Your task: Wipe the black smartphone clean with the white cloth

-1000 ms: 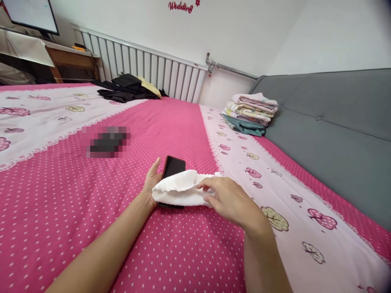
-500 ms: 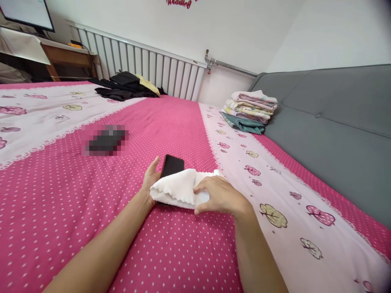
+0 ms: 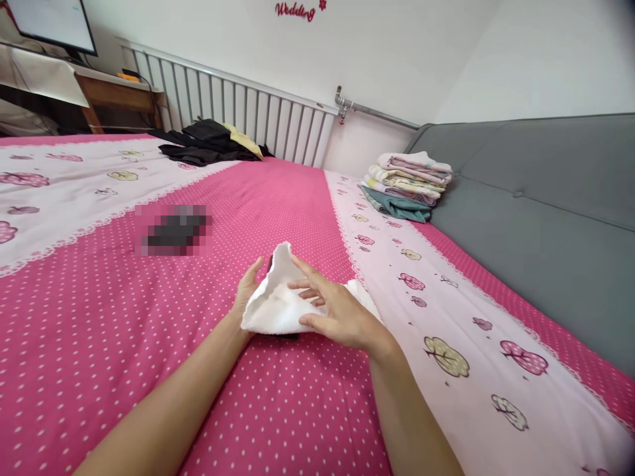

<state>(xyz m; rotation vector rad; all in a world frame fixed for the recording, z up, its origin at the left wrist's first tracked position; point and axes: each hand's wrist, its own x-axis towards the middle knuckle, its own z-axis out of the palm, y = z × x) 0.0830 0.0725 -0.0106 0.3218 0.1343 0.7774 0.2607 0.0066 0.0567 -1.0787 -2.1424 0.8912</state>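
On the pink dotted bedspread (image 3: 149, 344) right in front, the white cloth (image 3: 278, 301) lay over a mostly hidden dark phone, right hand (image 3: 337, 311) flat and open on top, left hand (image 3: 247, 294) cupping its left edge, long axis pointing away.

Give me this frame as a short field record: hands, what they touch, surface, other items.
left hand: at the left edge of the white cloth, thumb up
right hand: flat on top of the cloth, fingers spread
phone: almost wholly covered, a dark edge shows under the cloth
surface: pink dotted bedspread
far right: folded laundry stack by the grey headboard
far left: dark clothes pile
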